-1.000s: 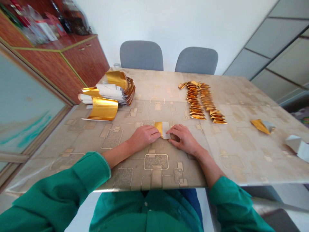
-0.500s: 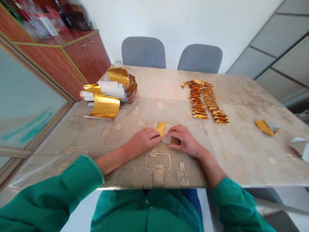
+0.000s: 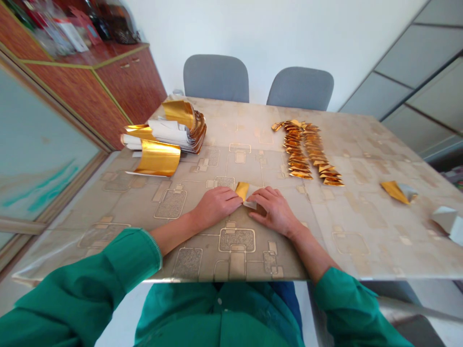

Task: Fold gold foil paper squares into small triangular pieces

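Observation:
A small piece of gold paper with a white back [image 3: 242,190] lies on the table between my hands, partly folded. My left hand [image 3: 220,205] grips its left side, fingers together at the edge. From the right, my right hand [image 3: 273,207] pinches the white part, its thumb and fingers curved around it. The fingers hide part of the paper's lower edge. Farther off stand two rows of folded gold paper pieces [image 3: 297,152], nested closely together. To the left is a pile of gold and white paper sheets [image 3: 173,130], with one curled gold sheet [image 3: 159,158] in front.
The table [image 3: 202,260] has a patterned cover. Loose pieces lie at the right: a gold scrap [image 3: 396,192] and a white folded paper [image 3: 448,222]. Two grey chairs [image 3: 216,78] stand behind the table, and a wooden cabinet [image 3: 126,86] at the back left.
My right hand has shifted slightly left and closer to my left hand. Less of the white side shows between them. The piles and rows stay where they were.

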Available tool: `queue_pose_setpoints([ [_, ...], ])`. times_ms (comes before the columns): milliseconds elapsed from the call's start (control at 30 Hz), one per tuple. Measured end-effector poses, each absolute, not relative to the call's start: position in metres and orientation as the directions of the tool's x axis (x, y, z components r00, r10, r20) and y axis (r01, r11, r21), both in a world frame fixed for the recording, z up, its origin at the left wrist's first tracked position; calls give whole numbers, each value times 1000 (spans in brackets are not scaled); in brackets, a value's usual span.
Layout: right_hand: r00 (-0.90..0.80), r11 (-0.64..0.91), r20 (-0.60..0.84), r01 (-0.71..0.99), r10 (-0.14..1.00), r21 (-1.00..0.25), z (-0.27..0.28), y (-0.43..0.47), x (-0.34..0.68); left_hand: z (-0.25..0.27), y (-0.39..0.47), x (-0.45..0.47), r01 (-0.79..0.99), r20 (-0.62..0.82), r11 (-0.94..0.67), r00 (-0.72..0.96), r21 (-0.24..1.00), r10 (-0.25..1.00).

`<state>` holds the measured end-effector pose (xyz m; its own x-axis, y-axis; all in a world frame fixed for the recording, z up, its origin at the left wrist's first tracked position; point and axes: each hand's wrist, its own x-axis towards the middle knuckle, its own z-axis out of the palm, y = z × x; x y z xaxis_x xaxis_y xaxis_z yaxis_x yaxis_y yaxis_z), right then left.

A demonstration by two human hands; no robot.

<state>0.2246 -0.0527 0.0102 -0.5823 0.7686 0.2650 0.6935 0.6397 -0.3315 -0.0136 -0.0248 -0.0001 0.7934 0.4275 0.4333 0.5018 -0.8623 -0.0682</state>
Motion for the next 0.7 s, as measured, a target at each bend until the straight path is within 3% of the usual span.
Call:
queue_pose_setpoints([
  [400, -605, 652, 298, 527, 738, -545, 7, -42, 238, 3, -43, -28, 426, 344, -903, 841, 56, 418],
  [700, -477, 514, 216, 682, 852, -521, 4, -43, 224, -5, -37, -27, 347, 379, -916, 834, 204, 400],
])
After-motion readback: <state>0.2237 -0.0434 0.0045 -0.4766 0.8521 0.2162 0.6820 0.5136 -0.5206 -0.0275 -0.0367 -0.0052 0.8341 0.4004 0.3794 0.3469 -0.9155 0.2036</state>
